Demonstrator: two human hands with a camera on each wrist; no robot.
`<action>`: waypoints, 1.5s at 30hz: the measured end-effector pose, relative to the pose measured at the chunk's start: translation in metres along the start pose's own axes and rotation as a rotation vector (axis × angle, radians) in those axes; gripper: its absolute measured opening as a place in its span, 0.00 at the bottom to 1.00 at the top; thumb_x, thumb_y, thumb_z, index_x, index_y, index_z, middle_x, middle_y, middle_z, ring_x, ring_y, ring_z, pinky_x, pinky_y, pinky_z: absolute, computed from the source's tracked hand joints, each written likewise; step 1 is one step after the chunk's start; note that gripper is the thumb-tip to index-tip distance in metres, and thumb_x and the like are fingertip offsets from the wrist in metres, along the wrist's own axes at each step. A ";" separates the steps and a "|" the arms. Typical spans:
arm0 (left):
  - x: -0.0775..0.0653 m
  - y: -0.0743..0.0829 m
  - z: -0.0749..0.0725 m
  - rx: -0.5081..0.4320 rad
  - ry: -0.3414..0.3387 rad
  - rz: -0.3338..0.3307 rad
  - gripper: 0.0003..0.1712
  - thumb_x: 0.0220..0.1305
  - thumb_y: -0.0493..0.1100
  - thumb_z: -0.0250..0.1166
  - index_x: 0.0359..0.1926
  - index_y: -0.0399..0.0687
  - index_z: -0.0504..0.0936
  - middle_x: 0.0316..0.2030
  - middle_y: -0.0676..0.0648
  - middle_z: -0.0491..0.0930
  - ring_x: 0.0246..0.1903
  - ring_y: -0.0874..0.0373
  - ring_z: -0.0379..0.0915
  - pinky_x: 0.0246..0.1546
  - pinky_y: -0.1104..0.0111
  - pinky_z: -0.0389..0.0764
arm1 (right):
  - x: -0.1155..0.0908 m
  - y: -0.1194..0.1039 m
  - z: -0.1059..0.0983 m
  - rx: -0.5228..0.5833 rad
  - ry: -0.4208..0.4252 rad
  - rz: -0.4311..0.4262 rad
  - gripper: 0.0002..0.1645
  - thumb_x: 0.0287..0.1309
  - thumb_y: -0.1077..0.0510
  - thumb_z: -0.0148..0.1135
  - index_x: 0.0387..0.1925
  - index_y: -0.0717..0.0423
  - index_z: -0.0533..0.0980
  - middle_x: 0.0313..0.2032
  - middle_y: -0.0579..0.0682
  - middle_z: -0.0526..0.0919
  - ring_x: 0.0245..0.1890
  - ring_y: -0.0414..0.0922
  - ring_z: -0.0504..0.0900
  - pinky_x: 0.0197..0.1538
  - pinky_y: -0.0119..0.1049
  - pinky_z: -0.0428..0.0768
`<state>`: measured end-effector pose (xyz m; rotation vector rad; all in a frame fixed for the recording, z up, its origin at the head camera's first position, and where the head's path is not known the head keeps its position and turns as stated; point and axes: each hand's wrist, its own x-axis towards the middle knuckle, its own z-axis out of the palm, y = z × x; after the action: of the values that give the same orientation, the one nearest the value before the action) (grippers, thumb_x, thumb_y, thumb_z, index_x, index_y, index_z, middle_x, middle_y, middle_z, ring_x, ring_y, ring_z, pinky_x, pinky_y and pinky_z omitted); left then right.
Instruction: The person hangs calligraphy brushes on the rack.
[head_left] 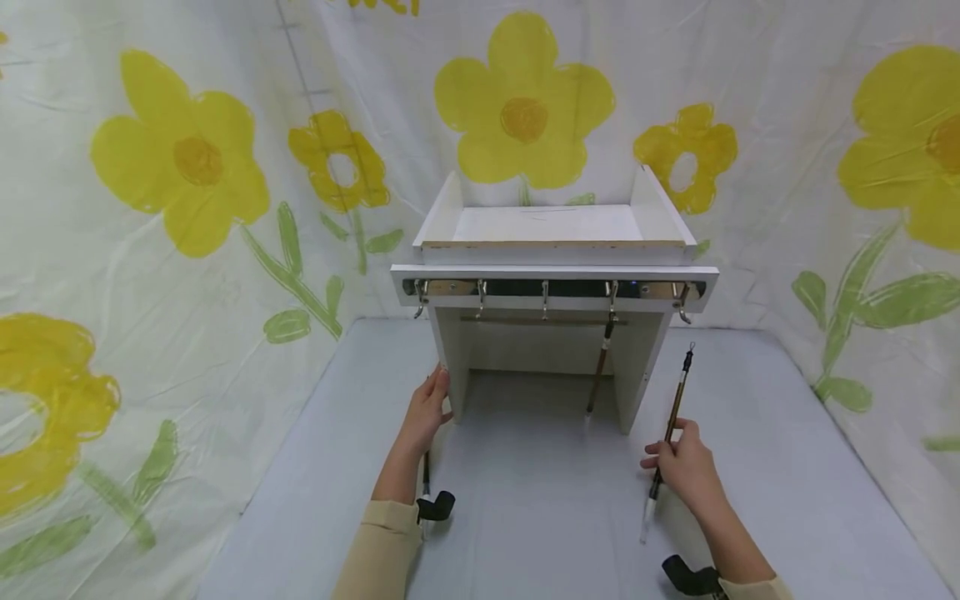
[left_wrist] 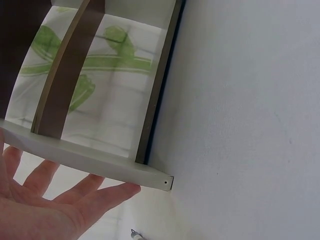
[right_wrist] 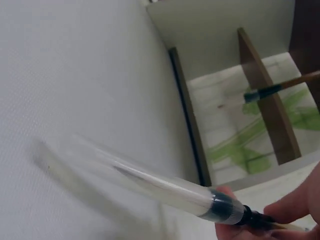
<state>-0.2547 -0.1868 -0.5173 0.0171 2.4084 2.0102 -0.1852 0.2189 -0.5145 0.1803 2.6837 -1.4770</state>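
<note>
A white wooden rack [head_left: 555,254] with a row of metal hooks [head_left: 545,300] stands on the table. My left hand [head_left: 425,412] touches its left side panel [head_left: 450,358]; in the left wrist view the fingers [left_wrist: 90,192] lie fairly straight along the panel. My right hand [head_left: 688,467] pinches a calligraphy brush [head_left: 677,400] by its handle, right of the rack. The brush's loop points up, and a clear cap [right_wrist: 165,187] covers its bristles at the lower end. A second brush [head_left: 600,367] hangs from a hook right of centre.
Another brush [head_left: 427,475] lies on the table, partly hidden by my left forearm. Black wrist mounts [head_left: 437,506] show on both arms. The pale tabletop [head_left: 547,508] meets a hanging sheet [head_left: 225,292] painted with yellow flowers.
</note>
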 end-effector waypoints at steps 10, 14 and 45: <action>0.001 0.000 0.004 -0.001 -0.003 -0.004 0.40 0.63 0.74 0.43 0.72 0.69 0.53 0.73 0.52 0.53 0.69 0.46 0.56 0.55 0.47 0.75 | -0.015 -0.022 -0.007 0.116 0.120 -0.069 0.27 0.72 0.62 0.39 0.66 0.60 0.46 0.37 0.65 0.82 0.33 0.52 0.87 0.33 0.34 0.86; 0.001 0.000 0.006 0.000 -0.007 -0.004 0.40 0.63 0.74 0.43 0.72 0.68 0.53 0.73 0.52 0.53 0.69 0.45 0.56 0.55 0.47 0.74 | -0.022 -0.028 -0.009 0.116 0.174 -0.109 0.25 0.72 0.60 0.41 0.65 0.57 0.48 0.34 0.60 0.82 0.30 0.47 0.86 0.35 0.34 0.85; -0.009 0.023 -0.001 -0.064 -0.063 -0.068 0.35 0.72 0.62 0.42 0.74 0.59 0.47 0.74 0.45 0.48 0.71 0.44 0.50 0.59 0.46 0.71 | -0.064 -0.055 0.014 0.069 0.347 -0.553 0.27 0.63 0.66 0.57 0.61 0.54 0.61 0.33 0.46 0.85 0.30 0.39 0.85 0.39 0.18 0.80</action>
<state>-0.2453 -0.1838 -0.4945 -0.0012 2.2751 2.0243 -0.1296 0.1733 -0.4682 -0.3693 3.1311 -1.8210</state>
